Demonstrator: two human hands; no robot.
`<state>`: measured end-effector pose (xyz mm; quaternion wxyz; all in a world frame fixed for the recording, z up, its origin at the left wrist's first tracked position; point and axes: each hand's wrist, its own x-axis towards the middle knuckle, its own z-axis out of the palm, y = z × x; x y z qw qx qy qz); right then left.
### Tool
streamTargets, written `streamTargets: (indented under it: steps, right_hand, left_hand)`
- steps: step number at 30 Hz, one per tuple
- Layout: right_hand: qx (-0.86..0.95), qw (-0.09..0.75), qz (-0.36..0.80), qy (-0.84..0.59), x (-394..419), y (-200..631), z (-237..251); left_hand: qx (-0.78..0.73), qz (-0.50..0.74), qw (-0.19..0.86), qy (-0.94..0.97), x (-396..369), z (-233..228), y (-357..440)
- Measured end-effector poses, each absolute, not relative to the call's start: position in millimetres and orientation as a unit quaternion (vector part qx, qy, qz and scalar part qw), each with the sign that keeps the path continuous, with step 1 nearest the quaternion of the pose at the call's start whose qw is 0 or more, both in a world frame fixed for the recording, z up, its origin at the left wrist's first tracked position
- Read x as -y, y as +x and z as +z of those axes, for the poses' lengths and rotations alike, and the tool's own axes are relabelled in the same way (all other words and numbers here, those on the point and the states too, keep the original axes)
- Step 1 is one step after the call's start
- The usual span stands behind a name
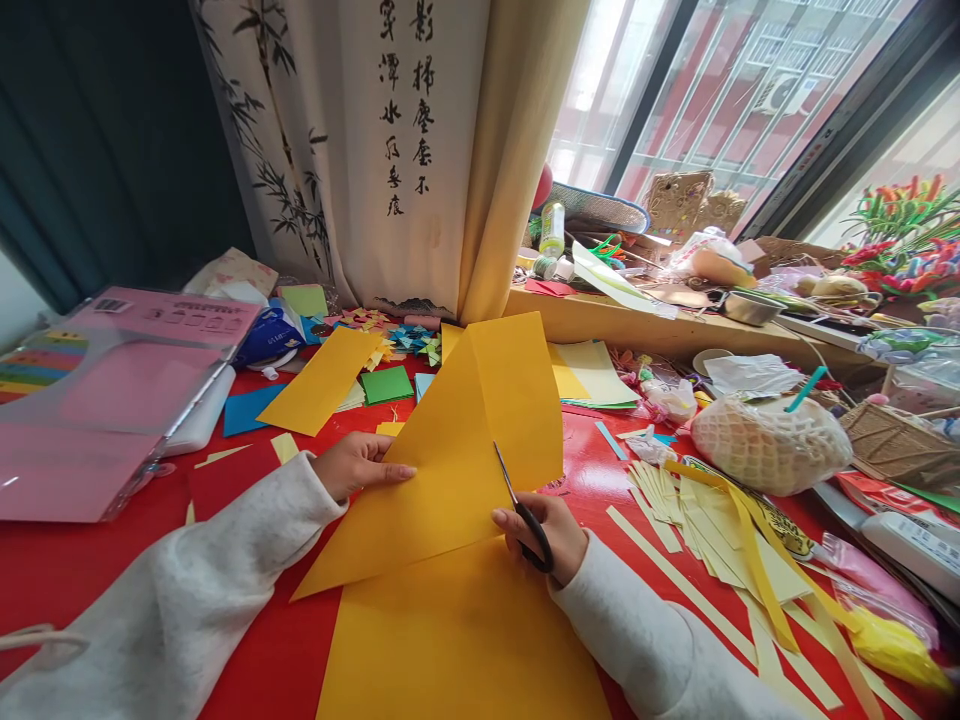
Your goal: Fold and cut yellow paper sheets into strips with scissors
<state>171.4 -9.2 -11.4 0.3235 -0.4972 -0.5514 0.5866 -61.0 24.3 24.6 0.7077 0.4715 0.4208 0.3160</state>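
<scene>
Fingers of the left hand (360, 466) pressed flat on the folded yellow sheet (450, 460), right hand (540, 535) fingers clamped in the scissors (521, 510), blades slicing its edge, red tabletop (247, 660) beneath, paper strips (705, 520) toward the right edge.

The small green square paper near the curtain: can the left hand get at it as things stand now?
Probably yes: the left hand only rests on the folded yellow sheet, and the green square paper lies uncovered beyond it.
</scene>
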Motion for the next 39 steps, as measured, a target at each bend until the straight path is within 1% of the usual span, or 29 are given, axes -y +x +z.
streamTargets:
  steps: [15,24,31,35,39]
  right_hand:
    - [0.521,0.319,0.603,-0.514,10,171,-8]
    - [0.563,0.330,0.559,-0.511,9,172,-3]
    - [0.515,0.338,0.599,-0.512,11,170,-5]
    - [0.511,0.348,0.602,-0.505,11,170,-7]
    - [0.511,0.341,0.608,-0.503,10,170,-11]
  left_hand:
    - [-0.418,0.297,0.710,0.483,-26,16,-62]
    - [-0.412,0.276,0.717,0.489,-23,15,-58]
    - [-0.413,0.278,0.717,0.489,-23,15,-58]
    - [-0.418,0.276,0.717,0.485,-25,14,-57]
    - [-0.422,0.277,0.716,0.482,-26,15,-57]
